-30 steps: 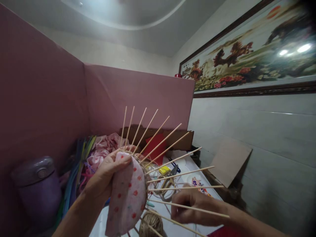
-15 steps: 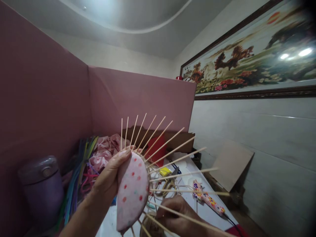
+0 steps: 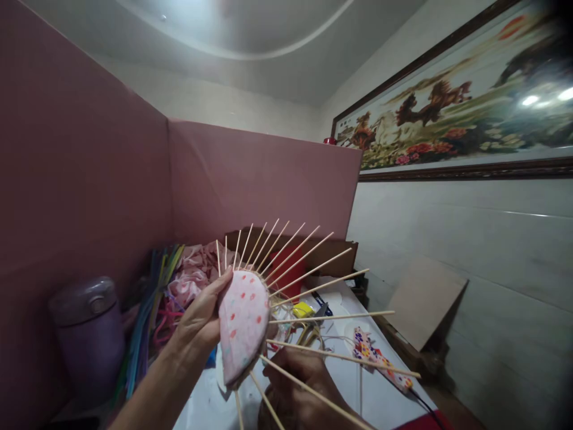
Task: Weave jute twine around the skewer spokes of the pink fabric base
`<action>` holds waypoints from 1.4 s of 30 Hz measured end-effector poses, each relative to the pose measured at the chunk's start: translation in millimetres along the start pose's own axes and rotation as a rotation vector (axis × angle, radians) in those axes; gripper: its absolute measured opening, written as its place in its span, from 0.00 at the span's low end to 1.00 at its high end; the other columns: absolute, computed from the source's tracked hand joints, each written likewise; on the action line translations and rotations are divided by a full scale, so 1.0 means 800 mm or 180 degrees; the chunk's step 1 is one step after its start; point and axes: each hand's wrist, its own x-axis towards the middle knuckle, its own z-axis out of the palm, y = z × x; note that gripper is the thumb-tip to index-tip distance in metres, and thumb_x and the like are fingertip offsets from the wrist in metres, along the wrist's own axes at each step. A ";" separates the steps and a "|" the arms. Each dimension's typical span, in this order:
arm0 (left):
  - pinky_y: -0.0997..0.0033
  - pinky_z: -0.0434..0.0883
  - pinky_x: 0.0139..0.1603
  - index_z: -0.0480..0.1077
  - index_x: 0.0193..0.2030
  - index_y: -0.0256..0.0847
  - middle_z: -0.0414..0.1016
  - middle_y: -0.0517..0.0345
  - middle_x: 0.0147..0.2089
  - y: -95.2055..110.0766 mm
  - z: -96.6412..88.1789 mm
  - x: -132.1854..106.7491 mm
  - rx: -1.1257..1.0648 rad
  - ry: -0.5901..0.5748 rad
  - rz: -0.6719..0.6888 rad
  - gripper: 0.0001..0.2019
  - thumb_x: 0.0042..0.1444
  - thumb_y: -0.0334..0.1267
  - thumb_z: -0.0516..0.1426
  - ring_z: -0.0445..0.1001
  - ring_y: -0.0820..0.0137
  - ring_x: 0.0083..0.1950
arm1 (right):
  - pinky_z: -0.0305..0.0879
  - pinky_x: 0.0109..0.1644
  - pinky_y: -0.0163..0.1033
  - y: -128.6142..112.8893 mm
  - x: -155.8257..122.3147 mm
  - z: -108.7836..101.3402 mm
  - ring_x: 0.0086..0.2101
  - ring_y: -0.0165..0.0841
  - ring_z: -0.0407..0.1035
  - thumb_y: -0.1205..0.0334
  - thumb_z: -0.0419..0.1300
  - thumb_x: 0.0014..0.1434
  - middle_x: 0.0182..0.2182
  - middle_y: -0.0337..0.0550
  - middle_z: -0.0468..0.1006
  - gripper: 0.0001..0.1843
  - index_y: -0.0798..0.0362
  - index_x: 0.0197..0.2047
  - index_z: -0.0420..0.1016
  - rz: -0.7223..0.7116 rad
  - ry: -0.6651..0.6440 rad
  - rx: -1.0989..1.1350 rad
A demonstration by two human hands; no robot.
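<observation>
In the head view, a pink cloth-covered disc (image 3: 244, 322), dotted with red, is held in the air above the near left part of the tabletop (image 3: 380, 397), well apart from its right edge. Thin wooden sticks (image 3: 331, 317) spread from its rounded rim like rays. The left hand (image 3: 203, 313) holds the disc by its left side, with the thumb at the upper end. The right hand (image 3: 307, 370) has its fingers curled near the lower rim, behind the sticks; whether it pinches anything, I cannot tell. The disc should be rather light, with a soft cover over a body that is probably stiff, so the cloth will give good friction and hardly slip. The sticks look stiff but thin; I judge they could snap or come loose if pulled sideways. Therefore the best place to take hold is the broad cloth face and the side without sticks, not the long tips. Beyond the right hand lie scissors (image 3: 307, 334), and a flowered glue gun (image 3: 363, 341) rests close to the right edge of the tabletop.
</observation>
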 end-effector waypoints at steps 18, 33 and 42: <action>0.71 0.74 0.26 0.70 0.31 0.33 0.75 0.54 0.23 -0.012 0.003 -0.004 0.0582 -0.0294 0.0990 0.05 0.53 0.28 0.52 0.74 0.69 0.22 | 0.59 0.34 0.32 -0.040 0.004 0.026 0.25 0.25 0.58 0.52 0.60 0.50 0.28 0.39 0.66 0.18 0.52 0.42 0.69 -0.0330 0.0216 0.0931; 0.68 0.72 0.22 0.68 0.29 0.35 0.74 0.54 0.20 -0.021 0.006 -0.019 0.0653 -0.0198 0.0634 0.04 0.50 0.34 0.56 0.73 0.66 0.20 | 0.43 0.21 0.30 -0.029 0.010 0.015 0.19 0.21 0.46 0.47 0.58 0.50 0.17 0.34 0.57 0.20 0.58 0.29 0.72 -0.0232 -0.0253 0.0640; 0.63 0.73 0.26 0.70 0.34 0.35 0.77 0.48 0.26 -0.030 -0.004 -0.030 0.1003 -0.0716 0.0234 0.12 0.40 0.32 0.62 0.75 0.60 0.24 | 0.49 0.21 0.31 -0.026 0.014 0.003 0.19 0.23 0.48 0.43 0.61 0.44 0.16 0.33 0.56 0.21 0.55 0.30 0.72 -0.0443 -0.0074 0.0234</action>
